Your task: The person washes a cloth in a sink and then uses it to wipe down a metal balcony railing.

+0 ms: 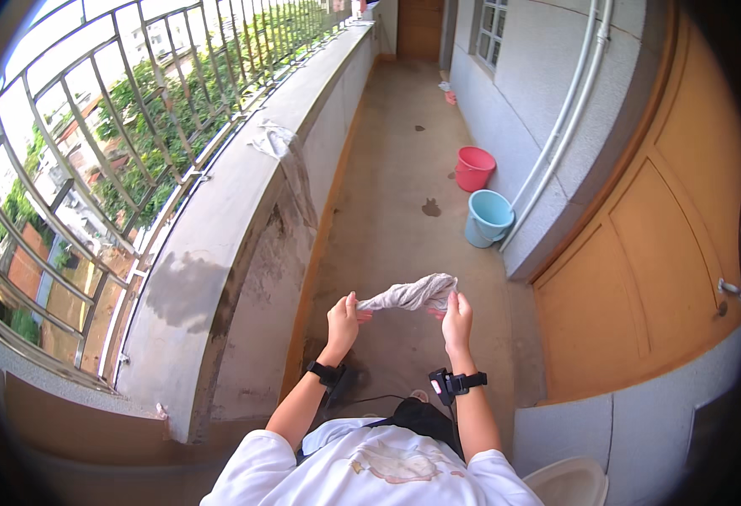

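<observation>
A light grey cloth (411, 293), twisted into a loose rope, stretches between my two hands in front of my body. My left hand (343, 324) is closed around its thin left end. At the thicker, bunched right end, my right hand (456, 319) grips the fabric with the thumb up. Both arms reach forward, and the cloth hangs in the air above the corridor floor. Black straps with small devices sit on both wrists.
Metal railings top the ledge (187, 253) on the left, which has a wet patch. Another grey cloth (279, 145) drapes over that ledge. By the right wall stand a pink bucket (475, 170) and a light blue bucket (487, 221). An orange door (640, 253) is at right.
</observation>
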Motion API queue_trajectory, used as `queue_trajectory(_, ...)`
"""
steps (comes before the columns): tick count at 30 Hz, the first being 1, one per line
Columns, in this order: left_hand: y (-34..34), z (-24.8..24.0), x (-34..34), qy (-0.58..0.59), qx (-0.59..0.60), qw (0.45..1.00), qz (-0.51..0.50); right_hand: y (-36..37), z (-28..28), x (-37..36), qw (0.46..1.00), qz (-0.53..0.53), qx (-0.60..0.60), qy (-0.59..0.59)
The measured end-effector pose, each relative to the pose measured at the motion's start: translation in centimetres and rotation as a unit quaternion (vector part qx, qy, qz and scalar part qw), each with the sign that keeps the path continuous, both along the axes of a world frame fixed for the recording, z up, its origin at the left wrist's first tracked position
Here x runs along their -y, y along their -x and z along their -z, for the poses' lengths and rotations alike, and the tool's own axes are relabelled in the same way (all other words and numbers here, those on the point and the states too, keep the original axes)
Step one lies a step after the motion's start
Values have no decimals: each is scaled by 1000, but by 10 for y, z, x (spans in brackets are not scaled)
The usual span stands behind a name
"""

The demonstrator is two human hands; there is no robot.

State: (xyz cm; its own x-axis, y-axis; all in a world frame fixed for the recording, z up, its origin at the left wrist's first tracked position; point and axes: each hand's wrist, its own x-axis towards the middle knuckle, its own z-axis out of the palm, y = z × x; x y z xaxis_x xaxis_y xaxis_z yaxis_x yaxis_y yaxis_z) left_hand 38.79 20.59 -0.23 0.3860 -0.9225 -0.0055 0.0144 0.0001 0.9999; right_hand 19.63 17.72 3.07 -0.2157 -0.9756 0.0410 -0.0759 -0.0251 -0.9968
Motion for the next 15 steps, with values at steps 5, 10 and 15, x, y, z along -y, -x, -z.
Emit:
queue_trajectory(5,-119,52,-16,32,51,926,-372,-1,-19,98,985,151,46,64)
queue_trajectory(10,-97,20,-28,23,-55,926,-373,-12,-42,170,988,-65,-18,140)
queue_trajectory(15,-47,17,24,-88,225,945,-223,-75,-53,179,864,-499,32,47)
